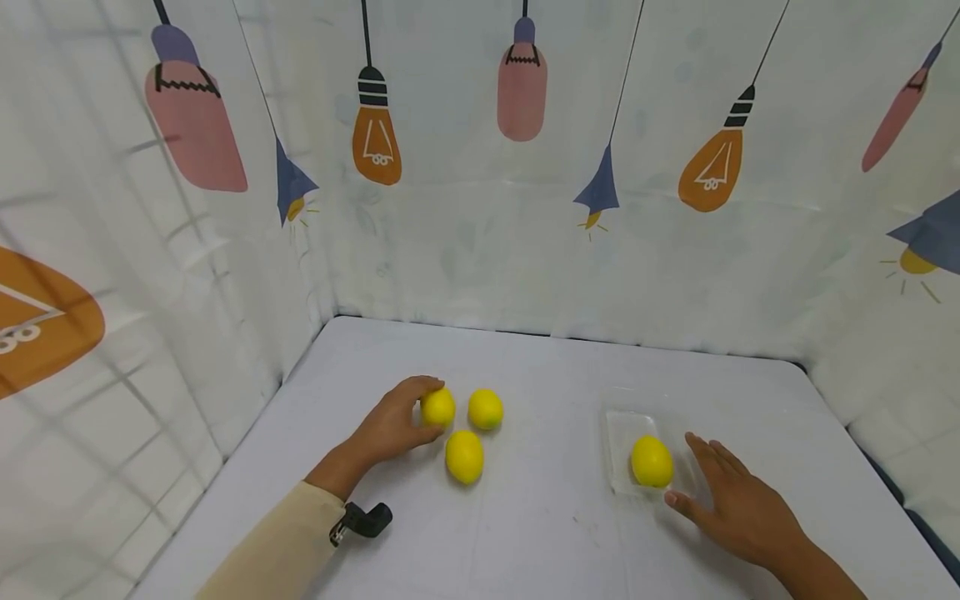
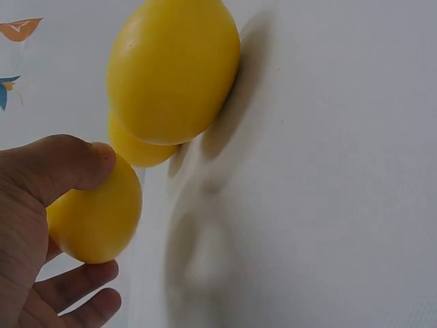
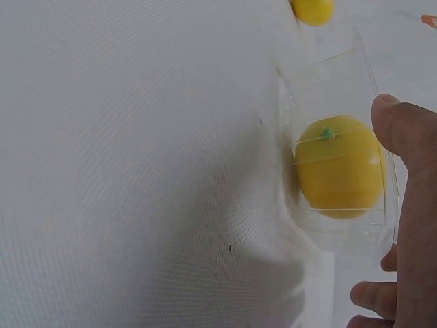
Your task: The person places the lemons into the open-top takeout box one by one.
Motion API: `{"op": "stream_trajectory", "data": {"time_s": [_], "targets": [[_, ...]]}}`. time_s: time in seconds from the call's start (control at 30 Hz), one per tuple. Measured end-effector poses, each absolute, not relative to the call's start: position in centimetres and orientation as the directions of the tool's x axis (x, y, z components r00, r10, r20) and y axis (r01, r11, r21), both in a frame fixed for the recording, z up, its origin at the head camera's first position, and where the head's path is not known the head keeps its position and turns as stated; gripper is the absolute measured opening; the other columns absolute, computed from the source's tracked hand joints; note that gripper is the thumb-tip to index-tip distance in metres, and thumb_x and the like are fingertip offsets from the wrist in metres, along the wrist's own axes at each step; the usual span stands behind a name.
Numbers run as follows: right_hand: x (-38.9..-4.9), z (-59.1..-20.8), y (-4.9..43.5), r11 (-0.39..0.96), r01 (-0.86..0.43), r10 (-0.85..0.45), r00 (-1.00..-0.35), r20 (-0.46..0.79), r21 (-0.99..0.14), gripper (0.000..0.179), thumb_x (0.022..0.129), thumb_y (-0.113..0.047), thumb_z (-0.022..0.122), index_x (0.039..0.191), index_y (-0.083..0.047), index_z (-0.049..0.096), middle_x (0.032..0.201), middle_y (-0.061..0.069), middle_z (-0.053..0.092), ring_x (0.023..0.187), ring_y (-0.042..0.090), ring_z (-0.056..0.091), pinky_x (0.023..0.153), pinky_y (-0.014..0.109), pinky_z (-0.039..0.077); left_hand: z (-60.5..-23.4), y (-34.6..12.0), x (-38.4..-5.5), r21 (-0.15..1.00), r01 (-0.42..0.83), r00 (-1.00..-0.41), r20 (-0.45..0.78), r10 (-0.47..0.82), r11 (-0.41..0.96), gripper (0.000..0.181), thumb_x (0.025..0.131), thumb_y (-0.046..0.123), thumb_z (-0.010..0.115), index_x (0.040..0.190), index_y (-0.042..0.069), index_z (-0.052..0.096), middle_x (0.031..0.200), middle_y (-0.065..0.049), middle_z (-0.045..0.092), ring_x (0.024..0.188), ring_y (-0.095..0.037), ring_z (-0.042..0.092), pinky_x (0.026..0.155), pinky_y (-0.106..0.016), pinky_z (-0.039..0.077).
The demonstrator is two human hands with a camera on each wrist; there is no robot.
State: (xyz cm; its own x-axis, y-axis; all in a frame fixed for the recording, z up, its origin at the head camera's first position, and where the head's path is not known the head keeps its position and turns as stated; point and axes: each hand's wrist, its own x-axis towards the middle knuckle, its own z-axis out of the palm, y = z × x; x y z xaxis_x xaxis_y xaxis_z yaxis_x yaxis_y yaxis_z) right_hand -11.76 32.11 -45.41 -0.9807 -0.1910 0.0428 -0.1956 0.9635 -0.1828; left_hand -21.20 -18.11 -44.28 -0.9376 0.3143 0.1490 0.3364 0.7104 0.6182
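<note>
My left hand [image 1: 397,421] pinches a yellow lemon [image 1: 438,408] between thumb and fingers, at the left of the table. In the left wrist view the thumb lies over this lemon [image 2: 99,215], and some fingers are hidden behind it. Two more lemons lie close by: one to its right [image 1: 486,409], the other nearer the front [image 1: 464,457]. A clear plastic box [image 1: 621,433] on the right contains another lemon [image 1: 652,462]. Beside its right side is my right hand [image 1: 738,504], fingers extended. In the right wrist view, the thumb [image 3: 392,126] is at the box's rim; contact cannot be told.
A white-covered table [image 1: 540,533] carries everything. Behind it and at both sides hang pale curtains [image 1: 480,250] printed with lamps and bulbs. A black wrist-worn device [image 1: 363,521] sits at the left sleeve's cuff.
</note>
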Motion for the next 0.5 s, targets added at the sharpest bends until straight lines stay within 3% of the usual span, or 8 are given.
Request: {"op": "stream_trajectory", "data": {"time_s": [0.5], "targets": [[-11.6, -45.7, 32.2, 0.959, -0.200, -0.193, -0.980, 0.052, -0.201, 0.099, 0.092, -0.073, 0.056, 0.158, -0.004, 0.030, 0.153, 0.029, 0.042, 0.138, 0.049, 0.039, 0.088, 0.070, 0.048, -42.4, -15.8, -21.1, 0.630, 0.397, -0.911, 0.184, 0.369, 0.668, 0.067, 0.085, 0.023, 0.086, 0.144, 0.013, 0.056, 0.149, -0.003, 0.053, 0.137, -0.026, 0.048, 0.115, -0.049, 0.038]]}}
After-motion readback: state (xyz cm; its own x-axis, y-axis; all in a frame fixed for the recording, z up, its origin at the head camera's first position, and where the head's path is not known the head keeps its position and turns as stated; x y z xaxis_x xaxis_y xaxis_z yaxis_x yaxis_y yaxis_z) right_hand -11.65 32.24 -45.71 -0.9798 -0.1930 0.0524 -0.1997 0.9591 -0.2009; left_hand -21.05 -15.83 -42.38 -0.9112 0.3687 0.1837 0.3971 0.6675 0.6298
